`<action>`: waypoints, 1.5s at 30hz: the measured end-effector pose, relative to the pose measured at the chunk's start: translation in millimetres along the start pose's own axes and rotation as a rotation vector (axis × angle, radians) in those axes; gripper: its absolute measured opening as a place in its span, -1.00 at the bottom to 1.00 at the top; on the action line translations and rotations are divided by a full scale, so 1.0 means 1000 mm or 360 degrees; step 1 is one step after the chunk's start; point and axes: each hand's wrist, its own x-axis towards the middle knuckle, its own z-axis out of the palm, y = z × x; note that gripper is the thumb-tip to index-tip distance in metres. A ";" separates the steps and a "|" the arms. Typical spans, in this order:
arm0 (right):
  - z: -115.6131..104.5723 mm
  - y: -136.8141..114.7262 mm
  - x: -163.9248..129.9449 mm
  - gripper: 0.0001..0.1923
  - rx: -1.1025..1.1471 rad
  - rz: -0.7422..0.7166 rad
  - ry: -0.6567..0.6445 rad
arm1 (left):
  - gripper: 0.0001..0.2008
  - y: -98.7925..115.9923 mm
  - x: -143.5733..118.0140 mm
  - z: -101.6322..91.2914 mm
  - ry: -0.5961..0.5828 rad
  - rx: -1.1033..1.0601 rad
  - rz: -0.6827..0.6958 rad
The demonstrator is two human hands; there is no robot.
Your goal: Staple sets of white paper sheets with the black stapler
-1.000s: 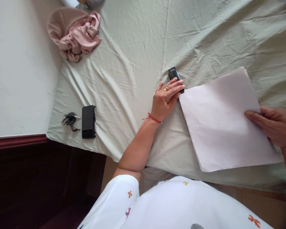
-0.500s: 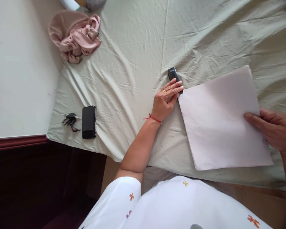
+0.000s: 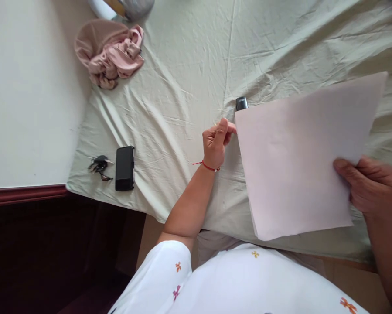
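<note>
Lifted now: paper [image 3: 300, 157] pinched in right hand [image 3: 369, 185] (left hand [image 3: 215, 141] curled, empty).

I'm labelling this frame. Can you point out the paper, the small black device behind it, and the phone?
paper [image 3: 300, 157], head view, middle of the sheet.
small black device [image 3: 241, 103], head view, its exposed top end.
phone [image 3: 124, 168], head view, centre of its back.

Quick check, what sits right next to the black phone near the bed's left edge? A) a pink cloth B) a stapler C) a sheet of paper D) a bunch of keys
D: a bunch of keys lies just left of the black phone on the green sheet; the pink cloth is far up by the corner.
</note>
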 end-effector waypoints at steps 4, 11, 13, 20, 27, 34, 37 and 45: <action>0.015 0.001 0.011 -0.60 -0.0139 -0.0057 -0.0160 | -0.34 0.002 -0.001 -0.005 -0.0260 -0.0217 -0.0203; 0.019 0.009 0.011 -0.63 -0.0227 -0.0303 0.0035 | -0.44 0.001 0.005 -0.010 -0.0684 -0.0218 -0.0317; 0.021 0.009 0.011 -0.60 -0.0183 -0.0331 0.0109 | -0.49 0.002 0.004 -0.009 -0.0699 -0.0212 -0.0290; 0.014 0.010 0.015 -0.62 -0.0231 -0.0322 0.0136 | -0.46 0.001 0.006 -0.016 -0.0700 -0.0266 -0.0354; 0.014 0.006 0.016 -0.60 -0.0195 -0.0356 0.0105 | -0.43 -0.005 0.007 -0.015 -0.0548 -0.0195 -0.0275; 0.014 0.008 0.020 -0.59 -0.0171 -0.0362 0.0145 | -0.47 -0.008 0.009 -0.014 -0.0492 -0.0462 -0.0290; 0.010 0.011 0.024 -0.59 -0.0325 -0.0474 0.0163 | -0.48 -0.009 0.011 -0.014 -0.0496 -0.0512 -0.0276; 0.005 0.014 0.031 -0.65 -0.0581 -0.0708 0.0283 | -0.51 -0.011 0.010 -0.014 -0.0532 -0.0514 -0.0274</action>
